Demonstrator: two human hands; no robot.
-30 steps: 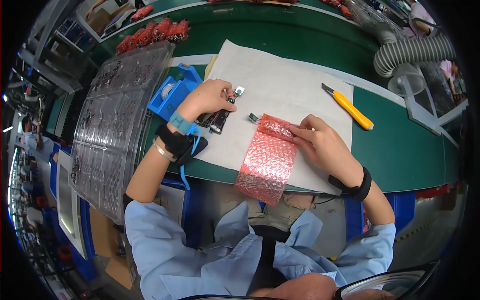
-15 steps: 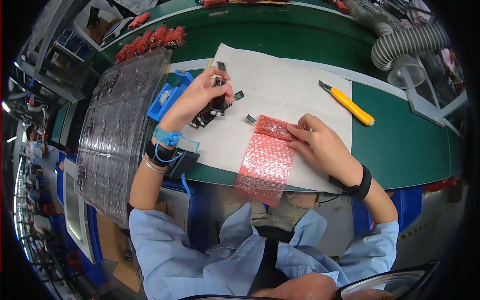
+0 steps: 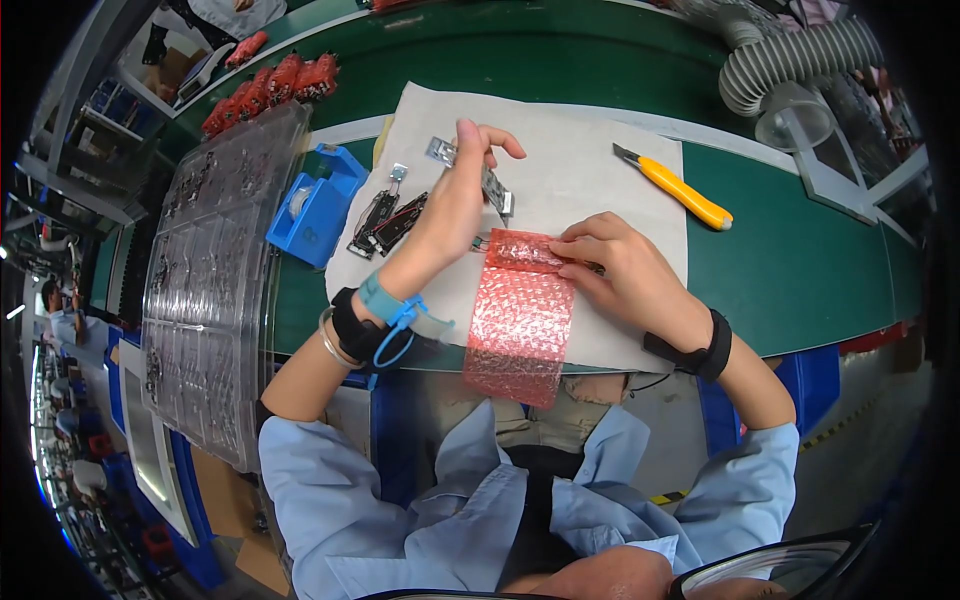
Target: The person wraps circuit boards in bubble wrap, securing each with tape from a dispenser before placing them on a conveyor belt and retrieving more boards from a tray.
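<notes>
A red bubble-wrap sheet [image 3: 520,325] overhangs the near edge of a green table [image 3: 790,270], its folded upper end pinched by the right hand [image 3: 630,268], while the left hand [image 3: 458,195], its grip partly hidden, holds a small circuit board [image 3: 496,193] above white paper [image 3: 570,150], two dark boards [image 3: 376,222] lying leftward, a yellow utility knife [image 3: 690,195] rightward, and red-wrapped bundles [image 3: 268,86] beyond.

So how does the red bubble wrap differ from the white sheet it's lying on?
The red bubble wrap is shiny and bumpy; the white sheet looks matte and mostly smooth. The wrap is narrower than the sheet. The wrap's far end is folded over, pinched by the right hand, while the sheet lies spread out. Both are thin sheets.
</notes>
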